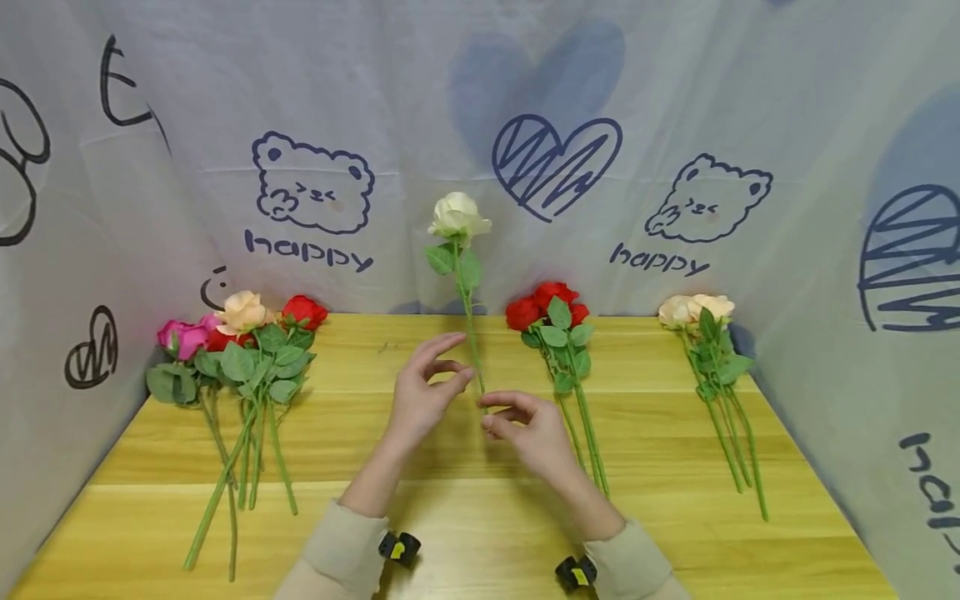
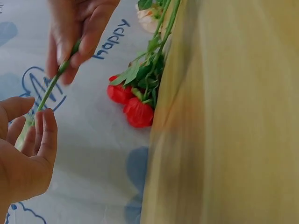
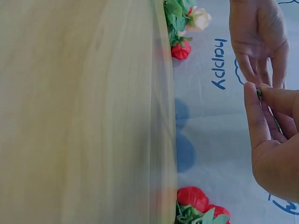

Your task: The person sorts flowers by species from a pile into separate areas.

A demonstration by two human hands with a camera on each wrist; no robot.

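Observation:
A white rose (image 1: pixel 457 215) with a long green stem stands upright before the curtain, its bloom on top and leaves just below. My right hand (image 1: pixel 538 429) pinches the lower end of the stem between thumb and fingers; the right wrist view shows the green stem tip (image 3: pixel 259 93) at the fingertips. Higher up, my left hand (image 1: pixel 423 396) is beside the stem, its fingers loosely bent. In the left wrist view, the left thumb and fingers (image 2: pixel 46 135) are spread apart around the stem, not pinching it.
Mixed pink, peach and red roses (image 1: pixel 243 358) lie at the table's left. Red roses (image 1: pixel 551 312) lie right of centre, peach roses (image 1: pixel 701 312) at far right. Behind the wooden table (image 1: pixel 480 542) hangs a printed curtain (image 1: pixel 420 100).

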